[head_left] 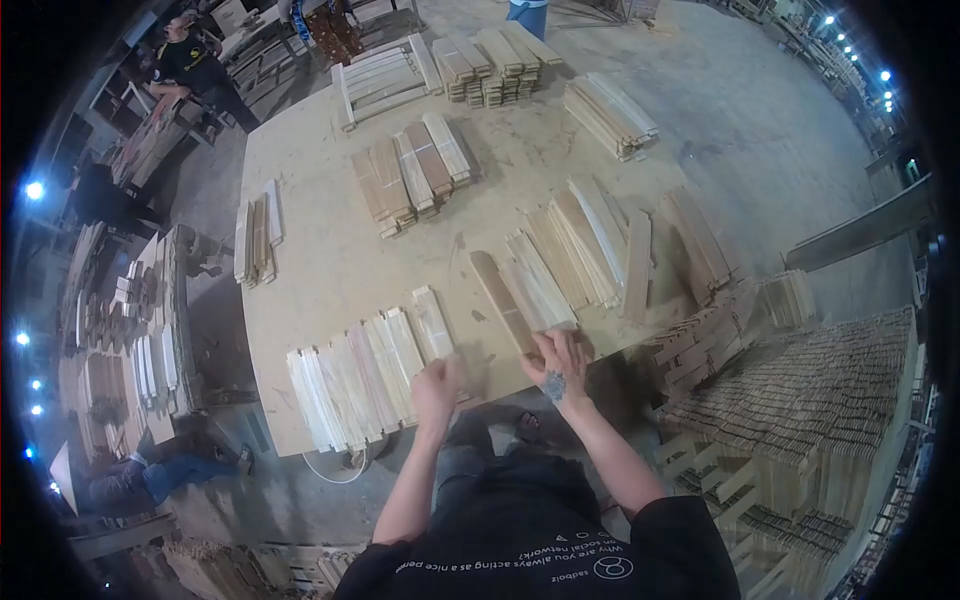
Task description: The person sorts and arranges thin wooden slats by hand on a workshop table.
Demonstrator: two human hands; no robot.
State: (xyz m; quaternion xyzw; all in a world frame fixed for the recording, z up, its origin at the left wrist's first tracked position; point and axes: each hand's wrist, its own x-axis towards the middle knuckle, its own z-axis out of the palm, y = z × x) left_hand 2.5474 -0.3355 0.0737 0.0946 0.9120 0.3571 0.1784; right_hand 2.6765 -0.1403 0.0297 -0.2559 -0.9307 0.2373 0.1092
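My right hand (562, 366) is at the table's near edge, its fingers curled over the near ends of a brown wooden slat (502, 300) and the paler slat beside it. The exact grip is partly hidden. My left hand (437, 392) is closed and slightly blurred, just below the near end of a short pale slat (431, 318); whatever its fingers hold, if anything, cannot be made out. Left of that hand lies a row of pale slats (352, 385), side by side. Beyond my right hand is another group of slats (572, 245).
The large tabletop (310, 240) also bears slat bundles (412, 170), a slatted frame (388, 80) and stacked boards (490, 65) at the back. Tall stacks of wood pieces (800, 390) stand at right. A person (195, 60) is at another bench, far left.
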